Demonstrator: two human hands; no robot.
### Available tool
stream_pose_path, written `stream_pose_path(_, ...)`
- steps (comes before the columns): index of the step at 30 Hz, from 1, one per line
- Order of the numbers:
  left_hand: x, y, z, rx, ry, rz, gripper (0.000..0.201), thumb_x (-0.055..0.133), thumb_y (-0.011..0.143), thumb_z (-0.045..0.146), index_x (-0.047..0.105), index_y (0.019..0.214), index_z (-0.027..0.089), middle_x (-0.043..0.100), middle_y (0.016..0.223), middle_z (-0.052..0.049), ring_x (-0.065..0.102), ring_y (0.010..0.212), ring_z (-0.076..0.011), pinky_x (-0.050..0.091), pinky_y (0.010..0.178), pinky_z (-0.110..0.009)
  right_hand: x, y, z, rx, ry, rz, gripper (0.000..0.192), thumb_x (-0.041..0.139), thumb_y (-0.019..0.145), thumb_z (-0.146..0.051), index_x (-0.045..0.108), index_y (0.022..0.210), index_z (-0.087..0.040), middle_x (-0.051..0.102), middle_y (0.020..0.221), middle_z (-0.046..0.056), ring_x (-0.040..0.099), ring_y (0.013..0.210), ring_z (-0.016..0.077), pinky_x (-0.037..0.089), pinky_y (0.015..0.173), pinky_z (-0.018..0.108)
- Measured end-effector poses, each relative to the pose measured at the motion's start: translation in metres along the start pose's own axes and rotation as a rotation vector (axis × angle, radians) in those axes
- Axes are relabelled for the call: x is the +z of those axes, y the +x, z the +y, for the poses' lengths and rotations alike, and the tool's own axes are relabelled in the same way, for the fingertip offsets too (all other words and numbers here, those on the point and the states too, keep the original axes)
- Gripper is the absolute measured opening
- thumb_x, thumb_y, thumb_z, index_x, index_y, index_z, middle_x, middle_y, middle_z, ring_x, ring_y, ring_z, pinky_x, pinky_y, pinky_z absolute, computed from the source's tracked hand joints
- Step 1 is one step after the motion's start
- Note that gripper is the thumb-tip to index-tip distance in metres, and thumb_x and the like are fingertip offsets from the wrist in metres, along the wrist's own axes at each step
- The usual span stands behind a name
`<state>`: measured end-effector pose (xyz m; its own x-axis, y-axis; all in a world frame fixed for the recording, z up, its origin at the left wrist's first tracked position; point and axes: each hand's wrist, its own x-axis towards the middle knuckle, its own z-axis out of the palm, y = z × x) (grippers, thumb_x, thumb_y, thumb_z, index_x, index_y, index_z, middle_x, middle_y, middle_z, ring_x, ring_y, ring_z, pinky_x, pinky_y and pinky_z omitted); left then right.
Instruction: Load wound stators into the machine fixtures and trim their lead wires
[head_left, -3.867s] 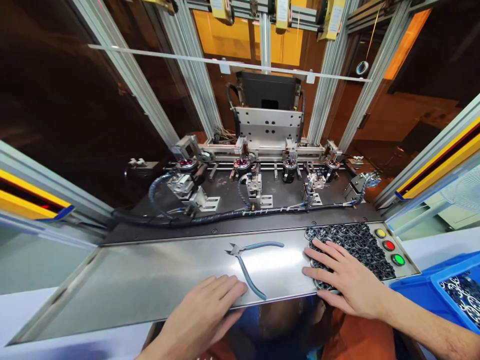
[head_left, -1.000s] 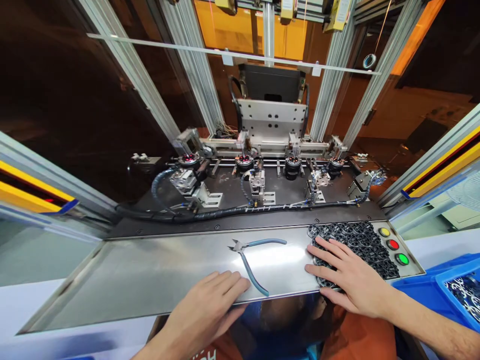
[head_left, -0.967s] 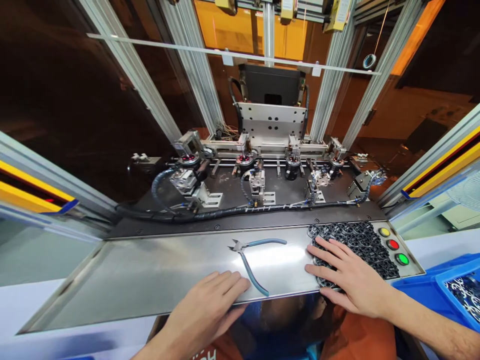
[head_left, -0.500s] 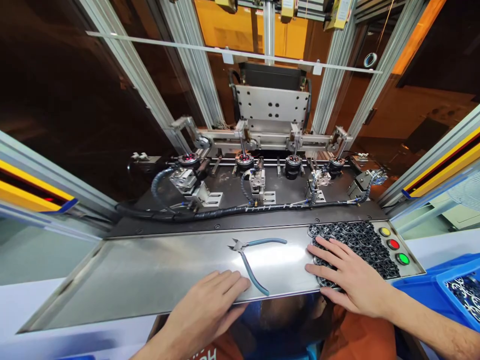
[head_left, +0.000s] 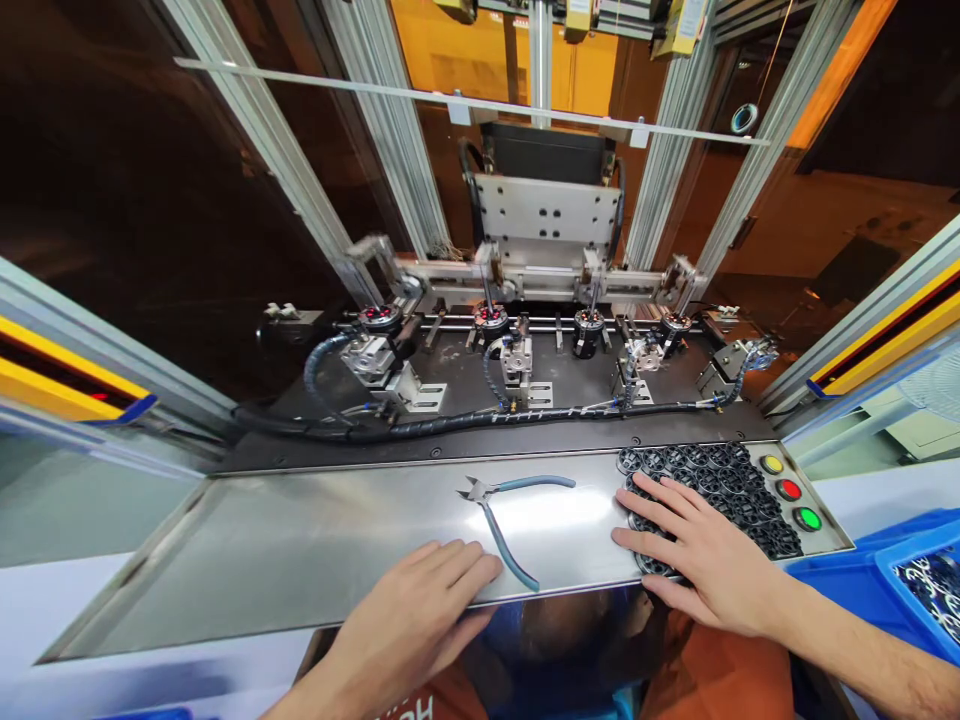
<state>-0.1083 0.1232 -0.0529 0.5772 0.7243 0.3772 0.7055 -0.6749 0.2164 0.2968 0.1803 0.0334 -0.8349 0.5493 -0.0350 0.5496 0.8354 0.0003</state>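
Observation:
My left hand point(head_left: 424, 605) rests on the front edge of the bare metal ledge point(head_left: 300, 540), fingers laid on the surface and thumb lower down, holding nothing. Just right of its fingertips lie blue-handled cutting pliers point(head_left: 517, 565), jaws and handles spread apart. With fingers spread, my right hand point(head_left: 694, 550) lies flat on the left part of a layer of black ring-shaped plastic parts point(head_left: 739, 490). It covers some of these parts and grips none that I can see.
Yellow point(head_left: 771, 464), red point(head_left: 788, 490) and green point(head_left: 808, 518) buttons sit at the ledge's right end. Behind it stand several machine stations with black round fixtures point(head_left: 589, 335) and a cable bundle point(head_left: 450, 425). A blue bin point(head_left: 862, 570) with parts is at right. Yellow light bars point(head_left: 67, 375) flank the opening.
Both hands and the pliers stay in place. Only the view has shifted very slightly.

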Motion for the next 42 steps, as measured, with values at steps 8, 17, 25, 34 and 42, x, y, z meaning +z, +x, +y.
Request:
stream_pose_path(8, -0.0008, 0.0014, 0.0006, -0.003, -0.004, -0.009, 0.050, 0.088, 0.083, 0.008, 0.053, 0.111, 0.029, 0.071, 0.096, 0.005, 0.067, 0.077, -0.0250, 0.046, 0.073, -0.038, 0.0004, -0.0009, -0.0003, 0.007, 0.023, 0.003, 0.055, 0.070, 0.112, -0.035, 0.065, 0.167, -0.036, 0.045, 0.188, 0.004, 0.038, 0.177, 0.0377, 0.045, 0.139, 0.065)
stream_pose_path(17, -0.0003, 0.0010, 0.0005, -0.015, -0.031, -0.019, 0.040, 0.082, 0.088, 0.008, 0.055, 0.110, 0.028, 0.072, 0.096, 0.004, 0.066, 0.079, -0.0246, 0.044, 0.074, -0.037, 0.0009, -0.0007, 0.0009, 0.001, -0.002, -0.025, 0.056, 0.068, 0.113, -0.038, 0.062, 0.169, -0.037, 0.040, 0.190, 0.003, 0.035, 0.178, 0.0388, 0.048, 0.136, 0.069)
stream_pose_path(25, -0.0019, -0.0003, -0.0001, -0.010, -0.019, -0.009, 0.042, 0.083, 0.088, 0.009, 0.054, 0.111, 0.029, 0.071, 0.096, 0.004, 0.067, 0.079, -0.0248, 0.046, 0.074, -0.038, 0.0012, -0.0012, 0.0005, 0.012, 0.023, -0.008, 0.056, 0.070, 0.113, -0.037, 0.064, 0.168, -0.038, 0.043, 0.189, 0.003, 0.034, 0.179, 0.0364, 0.043, 0.140, 0.065)
stream_pose_path(34, -0.0012, 0.0001, 0.0003, 0.000, -0.017, -0.016, 0.043, 0.084, 0.089, 0.009, 0.053, 0.111, 0.029, 0.072, 0.096, 0.004, 0.067, 0.080, -0.0251, 0.046, 0.075, -0.037, 0.0001, -0.0006, 0.0012, 0.001, -0.004, -0.016, 0.055, 0.066, 0.115, -0.041, 0.061, 0.170, -0.037, 0.042, 0.190, 0.003, 0.034, 0.179, 0.0370, 0.048, 0.137, 0.066)
stream_pose_path(42, 0.0003, -0.0012, 0.0000, -0.011, -0.009, -0.032, 0.044, 0.084, 0.088, 0.009, 0.053, 0.112, 0.029, 0.072, 0.097, 0.004, 0.068, 0.080, -0.0255, 0.046, 0.075, -0.038, 0.0012, -0.0022, 0.0007, 0.007, 0.010, -0.010, 0.055, 0.067, 0.115, -0.040, 0.062, 0.170, -0.038, 0.042, 0.190, 0.003, 0.034, 0.179, 0.0362, 0.046, 0.139, 0.065)
